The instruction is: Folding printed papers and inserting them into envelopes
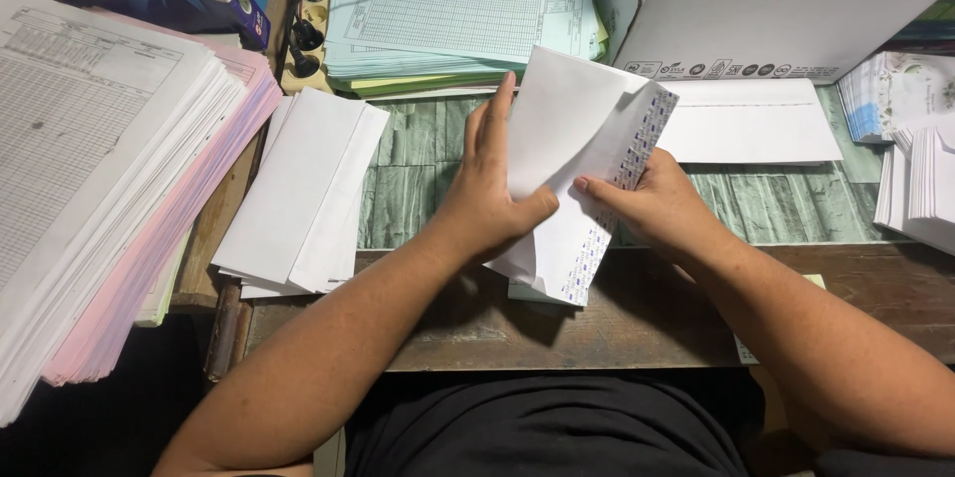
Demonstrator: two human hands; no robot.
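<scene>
Head view: my left hand and right hand both closed on a white envelope held above the wooden desk.
Left grip: thumb pinching the front, fingers flat across it.
Right grip: fingertips at the patterned flap.
Handling: light, thin, creases easily; I judge the edges safest to hold.
Nearby: envelope stack to my left.

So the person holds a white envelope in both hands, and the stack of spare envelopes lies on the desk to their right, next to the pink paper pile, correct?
Not quite. The stack of spare envelopes lies to the person's left, next to the pink paper pile, as the head view shows. The rest holds: both the left hand and the right hand hold the white envelope.
</scene>
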